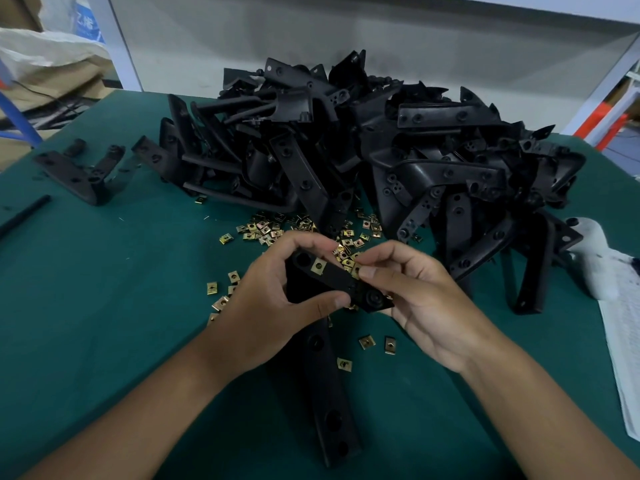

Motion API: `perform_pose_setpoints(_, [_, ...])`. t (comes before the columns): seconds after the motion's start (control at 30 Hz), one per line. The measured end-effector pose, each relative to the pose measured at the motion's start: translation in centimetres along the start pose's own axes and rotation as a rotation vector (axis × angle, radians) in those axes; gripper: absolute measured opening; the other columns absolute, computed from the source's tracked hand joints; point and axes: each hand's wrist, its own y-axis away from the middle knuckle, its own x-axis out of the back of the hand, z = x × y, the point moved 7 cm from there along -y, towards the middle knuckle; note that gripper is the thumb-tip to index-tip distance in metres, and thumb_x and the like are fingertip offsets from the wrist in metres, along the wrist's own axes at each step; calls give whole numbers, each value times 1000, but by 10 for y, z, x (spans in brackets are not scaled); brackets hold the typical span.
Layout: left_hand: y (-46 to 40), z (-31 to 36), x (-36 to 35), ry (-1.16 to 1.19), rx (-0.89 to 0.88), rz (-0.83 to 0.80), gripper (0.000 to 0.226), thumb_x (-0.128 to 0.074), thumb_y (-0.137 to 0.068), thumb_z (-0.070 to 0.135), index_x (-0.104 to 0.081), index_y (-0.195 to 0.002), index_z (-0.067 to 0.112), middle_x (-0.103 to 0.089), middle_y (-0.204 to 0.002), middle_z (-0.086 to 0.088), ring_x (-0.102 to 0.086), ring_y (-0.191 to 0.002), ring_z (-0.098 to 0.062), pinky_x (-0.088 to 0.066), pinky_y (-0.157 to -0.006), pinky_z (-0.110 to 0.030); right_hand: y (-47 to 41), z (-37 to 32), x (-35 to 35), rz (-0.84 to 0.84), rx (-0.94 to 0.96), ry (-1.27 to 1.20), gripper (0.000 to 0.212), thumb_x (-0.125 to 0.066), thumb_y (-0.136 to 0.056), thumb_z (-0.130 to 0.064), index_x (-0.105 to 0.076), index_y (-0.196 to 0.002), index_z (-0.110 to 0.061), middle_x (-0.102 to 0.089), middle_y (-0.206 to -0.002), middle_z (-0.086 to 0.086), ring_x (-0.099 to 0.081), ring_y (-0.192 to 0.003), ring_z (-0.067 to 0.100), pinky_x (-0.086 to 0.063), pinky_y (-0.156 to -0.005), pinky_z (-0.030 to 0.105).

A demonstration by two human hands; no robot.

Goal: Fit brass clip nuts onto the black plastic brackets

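Observation:
A black plastic bracket (337,277) is held above the green table, its long leg (327,400) reaching down toward me. My left hand (277,289) grips its upper left end, thumb underneath. One brass clip nut (317,266) sits on the bracket's top arm. My right hand (415,292) pinches a second brass clip nut (356,268) at the arm's edge, its fingers also supporting the bracket's right end. Several loose brass clip nuts (298,228) lie scattered on the table behind and beside my hands.
A big heap of black brackets (363,150) fills the back of the green table (104,306). A separate bracket (79,171) lies far left, with a black rod (24,214) near the left edge. A white cloth (595,261) and printed paper (623,358) lie at right.

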Motion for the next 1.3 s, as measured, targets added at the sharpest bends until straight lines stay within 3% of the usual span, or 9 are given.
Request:
perform_pose_setpoints(0.2, [0,2,-1,13,3,1,47,-84,-76,31,-61,-116,34,-69,-107,5,-69,-97,-16,-57,-80,-23,1,-5,1,-18,41,15,8,-72,-77,-10,-74,-83,-16,-69,-78,1,-64,-76,15,-53,-72,20])
perform_pose_setpoints(0.37, [1,2,-3,6,1,1,44,-83,-77,33,-61,-115,38,-71,-107,6,-70,-98,-15,-57,-85,-26,2,-4,4,43,40,54,9,-75,-76,-18,-76,-85,-19,-71,-84,3,-53,-87,27,-37,-80,36])
perform_pose_setpoints(0.5, [0,1,-2,8,3,10,44,-84,-77,34,-62,-115,38,-72,-105,5,-70,-97,-15,-57,-84,-26,1,-4,2,34,19,45,10,-74,-77,-14,-73,-87,-13,-71,-81,5,-66,-76,17,-54,-70,23])
perform_pose_setpoints(0.63, [0,4,0,9,-13,24,45,-84,-76,31,-62,-114,36,-71,-105,7,-70,-96,-15,-57,-82,-25,1,-4,2,26,22,57,8,-74,-76,-15,-75,-84,-15,-70,-77,3,-66,-73,16,-55,-70,23])
perform_pose_setpoints(0.8, [1,6,0,1,-12,23,43,-83,-77,31,-62,-113,37,-72,-105,7,-70,-97,-14,-57,-83,-25,2,-8,5,29,65,99,11,-81,-75,-21,-77,-85,-19,-68,-80,5,-46,-87,31,-36,-81,42])
perform_pose_setpoints(1.0, [-1,7,4,3,-19,51,39,-84,-79,18,-63,-110,32,-72,-101,5,-69,-93,-13,-57,-82,-24,5,-10,-2,2,91,168,18,-84,-73,-29,-80,-88,-22,-74,-88,-2,-66,-80,8,-52,-67,19])
perform_pose_setpoints(1.1, [-1,7,3,2,-15,45,40,-83,-79,18,-63,-111,32,-72,-102,6,-70,-94,-11,-56,-83,-22,4,-9,1,58,81,148,20,-81,-74,-33,-79,-90,-22,-73,-90,2,-66,-84,16,-53,-78,30])
perform_pose_setpoints(1.2, [1,7,2,1,-12,41,40,-85,-78,25,-63,-111,34,-72,-105,5,-69,-95,-12,-57,-82,-24,3,-7,5,131,70,84,18,-76,-77,-29,-78,-91,-17,-67,-96,18,-54,-90,31,-40,-88,47])
perform_pose_setpoints(1.3, [1,8,1,9,-17,36,40,-83,-77,29,-63,-111,34,-71,-104,4,-69,-95,-12,-57,-83,-25,3,-5,6,151,49,74,14,-75,-78,-25,-77,-88,-15,-68,-93,20,-59,-86,32,-48,-84,44])
